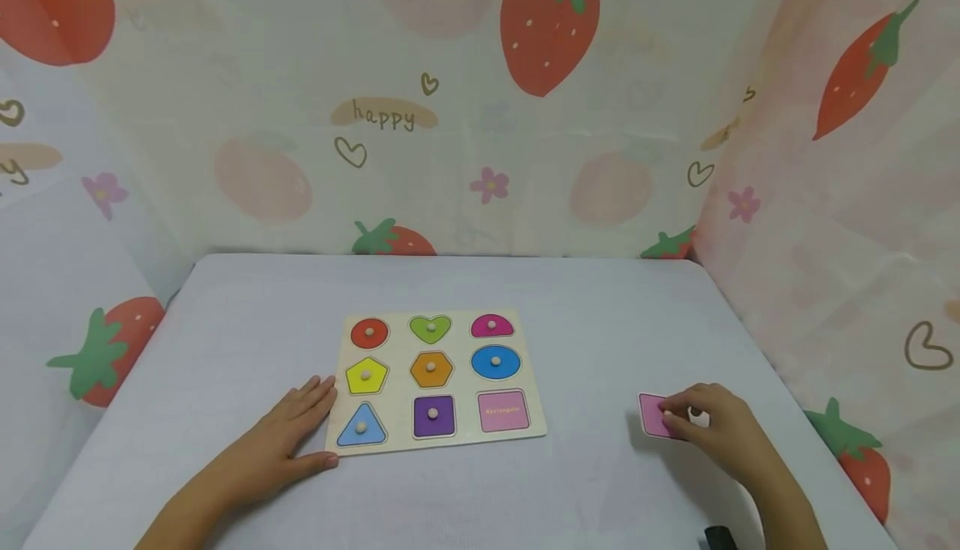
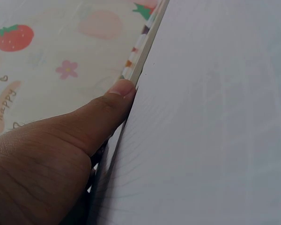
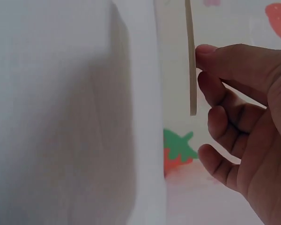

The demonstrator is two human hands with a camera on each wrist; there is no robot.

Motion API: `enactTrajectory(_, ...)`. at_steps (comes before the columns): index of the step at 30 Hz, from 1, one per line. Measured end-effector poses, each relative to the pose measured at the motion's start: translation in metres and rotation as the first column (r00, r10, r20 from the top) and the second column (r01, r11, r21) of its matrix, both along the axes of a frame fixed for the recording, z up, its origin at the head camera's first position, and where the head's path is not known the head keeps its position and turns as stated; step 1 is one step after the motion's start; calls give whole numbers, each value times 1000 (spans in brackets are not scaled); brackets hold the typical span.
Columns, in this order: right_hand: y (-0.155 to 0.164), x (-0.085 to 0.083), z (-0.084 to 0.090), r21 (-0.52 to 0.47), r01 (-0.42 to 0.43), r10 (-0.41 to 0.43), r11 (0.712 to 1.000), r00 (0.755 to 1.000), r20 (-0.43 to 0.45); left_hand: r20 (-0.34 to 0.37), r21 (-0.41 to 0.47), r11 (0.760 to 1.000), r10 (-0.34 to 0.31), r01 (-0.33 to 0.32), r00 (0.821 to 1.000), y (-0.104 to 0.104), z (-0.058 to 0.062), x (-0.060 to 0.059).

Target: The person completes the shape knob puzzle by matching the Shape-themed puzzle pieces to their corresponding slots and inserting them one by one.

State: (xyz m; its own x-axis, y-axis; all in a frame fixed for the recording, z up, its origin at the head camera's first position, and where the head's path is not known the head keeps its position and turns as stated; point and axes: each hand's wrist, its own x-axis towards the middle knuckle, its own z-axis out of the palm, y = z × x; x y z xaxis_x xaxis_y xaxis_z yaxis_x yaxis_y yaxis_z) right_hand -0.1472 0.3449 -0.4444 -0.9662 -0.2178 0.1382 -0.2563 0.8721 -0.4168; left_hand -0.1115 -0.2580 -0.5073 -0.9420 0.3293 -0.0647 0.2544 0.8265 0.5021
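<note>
A wooden knob puzzle board (image 1: 467,413) lies on the white table. Set in it are coloured shapes with knobs, among them a red circle (image 1: 360,335), an orange hexagon (image 1: 422,375) and a purple square (image 1: 446,427). A pink recess (image 1: 503,422) printed "Rectangular" shows at its lower right. My left hand (image 1: 288,437) rests at the board's left edge, fingers straight and thumb (image 2: 122,88) by the lower corner. Out to the right, my right hand (image 1: 723,429) pinches a pink rectangle puzzle piece (image 1: 650,414) above the table; its thin wooden edge (image 3: 192,79) shows in the right wrist view.
A black object (image 1: 720,537) pokes in at the bottom, close to the right forearm. Strawberry-print sheets (image 1: 465,175) hang behind and at both sides of the table (image 1: 585,308). White tabletop lies between the board and the right hand.
</note>
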Motion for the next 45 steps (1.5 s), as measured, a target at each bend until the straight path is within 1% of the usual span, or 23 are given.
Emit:
enactTrajectory(5, -14, -5, 1, -10, -31, 31, 999, 999, -12, -3, 4, 1000, -4, 4, 1000, 2, 0, 2)
enactTrajectory(14, -43, -20, 8, -45, -145, 143, 988, 988, -60, 6, 0, 1000, 8, -8, 1000, 3, 0, 2)
enactTrajectory(21, -68, -31, 12, -80, -210, 206, 974, 977, -56, -3, -1, 1000, 8, -8, 1000, 0, -2, 2)
enactTrajectory(28, -94, -41, 21, -67, -272, 269, 960, 962, -48, -20, 3, 1000, -5, 5, 1000, -4, -2, 1)
enactTrajectory(31, -106, -47, 23, -63, -294, 292, 954, 956, -38, -25, 3, 1000, -4, 4, 1000, -5, -1, 3)
enactTrajectory(37, -128, -55, 23, -46, -312, 313, 949, 949, 28, -11, -15, 1000, 7, -7, 1000, -6, 0, 1)
enactTrajectory(41, -141, -59, 24, -62, -357, 360, 932, 932, 49, 1, -20, 1000, 14, -14, 1000, -4, 0, -1)
enactTrajectory(45, -150, -60, 21, -60, -398, 402, 915, 913, 72, 26, -29, 999, 19, -18, 999, 0, -2, -2)
